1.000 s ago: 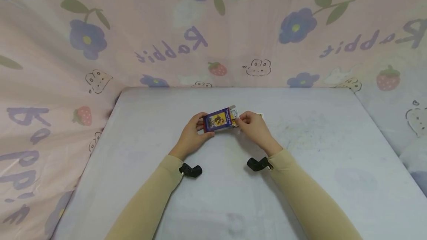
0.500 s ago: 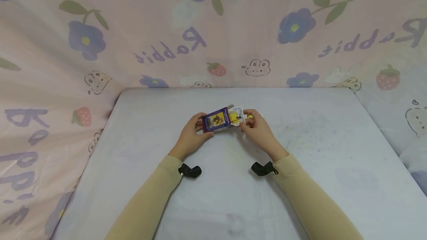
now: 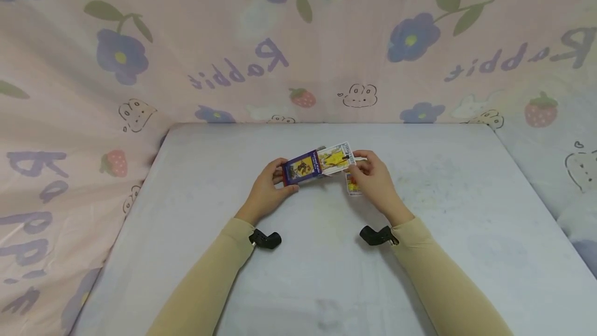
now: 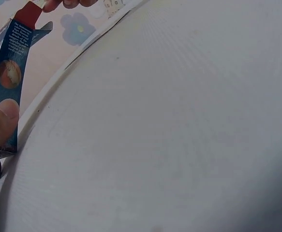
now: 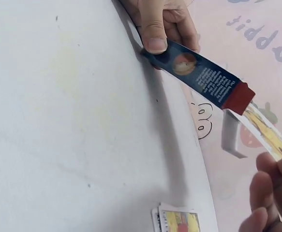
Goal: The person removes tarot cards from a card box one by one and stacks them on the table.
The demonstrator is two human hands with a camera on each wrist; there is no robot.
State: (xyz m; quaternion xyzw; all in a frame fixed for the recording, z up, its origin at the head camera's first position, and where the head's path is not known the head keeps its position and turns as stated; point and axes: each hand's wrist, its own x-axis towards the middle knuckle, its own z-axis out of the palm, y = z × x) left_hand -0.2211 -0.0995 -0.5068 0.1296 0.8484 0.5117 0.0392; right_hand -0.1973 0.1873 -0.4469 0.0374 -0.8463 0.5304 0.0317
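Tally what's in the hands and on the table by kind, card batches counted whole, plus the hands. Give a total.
Box: 1
Card batches: 2, the drawn cards partly out of the box and the pile on the table
Hands: 2, left hand and right hand
Total: 5
Single cards can't be counted.

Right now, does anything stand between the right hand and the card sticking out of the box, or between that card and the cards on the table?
Nothing visible separates the card from the right hand, which pinches its outer end. Toward the cards on the table, the box gets in the way, enclosing the inner end.
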